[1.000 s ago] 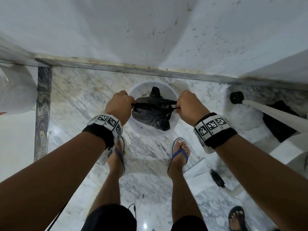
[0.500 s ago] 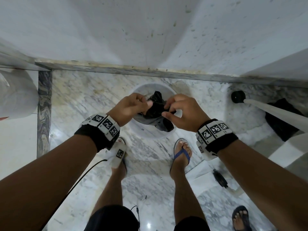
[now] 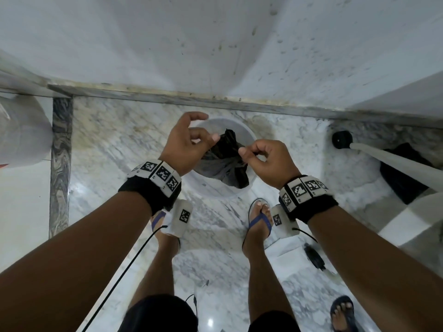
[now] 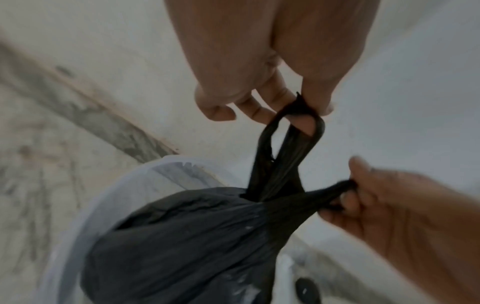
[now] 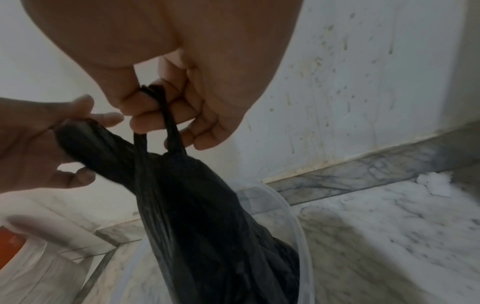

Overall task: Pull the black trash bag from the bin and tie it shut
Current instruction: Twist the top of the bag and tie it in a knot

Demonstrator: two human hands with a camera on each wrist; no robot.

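Note:
A black trash bag (image 3: 223, 164) hangs partly inside a white round bin (image 3: 217, 191) on the marble floor by the wall. Its two handles cross at the neck (image 4: 262, 197). My left hand (image 3: 208, 140) pinches one handle loop (image 4: 298, 111) between thumb and fingers, its other fingers spread above the bin. My right hand (image 3: 247, 152) grips the other handle (image 5: 155, 96) with curled fingers. The bag's body (image 5: 207, 216) bulges below both hands, over the bin rim (image 5: 296, 207). The bag's bottom is hidden inside the bin.
My feet in blue sandals (image 3: 260, 219) stand just behind the bin. A white pole with a black end cap (image 3: 341, 139) slants in from the right over a black heap (image 3: 405, 173). Another person's foot (image 3: 342, 312) is at lower right. A pale sack (image 3: 21, 135) sits left.
A second ago both fists pulled the handles taut and apart over the bin. They then came together at the knot, and now hold the two handles a little apart and higher.

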